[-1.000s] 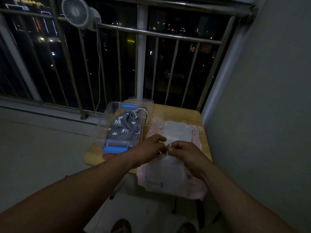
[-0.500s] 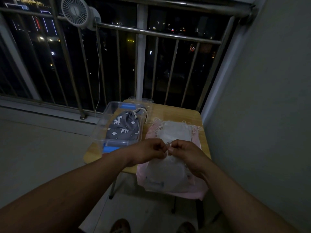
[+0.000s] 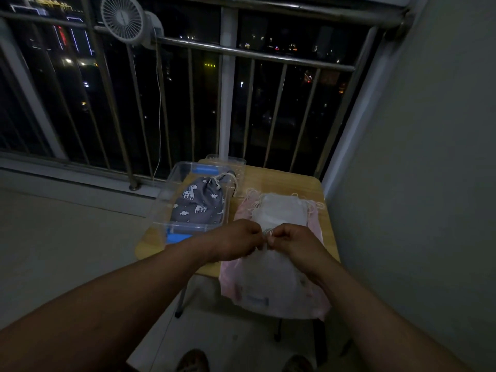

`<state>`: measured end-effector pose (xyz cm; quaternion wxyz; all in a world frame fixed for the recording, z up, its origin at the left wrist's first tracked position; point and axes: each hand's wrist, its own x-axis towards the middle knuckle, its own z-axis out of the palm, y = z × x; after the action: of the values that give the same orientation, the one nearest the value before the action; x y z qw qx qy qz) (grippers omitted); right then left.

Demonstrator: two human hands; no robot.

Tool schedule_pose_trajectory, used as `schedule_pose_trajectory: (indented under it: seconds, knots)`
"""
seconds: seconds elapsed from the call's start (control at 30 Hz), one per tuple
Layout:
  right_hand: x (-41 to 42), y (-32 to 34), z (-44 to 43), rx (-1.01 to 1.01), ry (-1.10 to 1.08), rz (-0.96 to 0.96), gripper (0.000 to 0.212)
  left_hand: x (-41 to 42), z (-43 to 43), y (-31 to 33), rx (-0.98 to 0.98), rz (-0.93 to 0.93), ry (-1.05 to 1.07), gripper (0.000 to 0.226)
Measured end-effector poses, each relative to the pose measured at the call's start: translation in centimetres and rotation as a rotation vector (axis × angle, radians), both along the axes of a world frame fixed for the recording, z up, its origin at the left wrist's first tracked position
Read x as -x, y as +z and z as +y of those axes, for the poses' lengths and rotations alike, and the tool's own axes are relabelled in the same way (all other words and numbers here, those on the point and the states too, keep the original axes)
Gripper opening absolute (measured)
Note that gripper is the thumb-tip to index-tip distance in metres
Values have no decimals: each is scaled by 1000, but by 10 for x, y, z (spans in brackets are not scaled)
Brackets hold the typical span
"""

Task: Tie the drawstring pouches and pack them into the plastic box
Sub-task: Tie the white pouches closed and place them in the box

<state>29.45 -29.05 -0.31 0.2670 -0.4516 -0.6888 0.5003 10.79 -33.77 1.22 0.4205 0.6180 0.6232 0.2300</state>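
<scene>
A white drawstring pouch hangs over the table's near edge on top of pink pouches. My left hand and my right hand meet above it, each pinching the pouch's white drawstring, which loops between their fingertips. More white pouches with loose strings lie stacked behind my hands. A clear plastic box with blue clips stands to the left, holding a tied grey pouch printed with white animals.
The small wooden table stands in a balcony corner, with a wall on the right. A metal railing runs behind it, and a white fan is clipped on it. The box's clear lid leans behind the box. My feet show below.
My hands have drawn closer together and lifted slightly, working the white drawstring between the fingertips. The pouch's mouth has gathered tighter under them.
</scene>
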Motion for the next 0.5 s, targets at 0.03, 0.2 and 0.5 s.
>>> schedule_pose_trajectory:
  seconds: [0.03, 0.2, 0.5]
  knots:
    - [3, 0, 0, -4, -17, 9, 7, -1, 0, -2, 44, -77, 26, 20]
    - [3, 3, 1, 0, -29, 24, 7, 0, 3, -10, 127, -291, 136, 22]
    - [-1, 2, 4, -4, -17, 19, 9, 0, 12, -13, 61, -237, 142, 2]
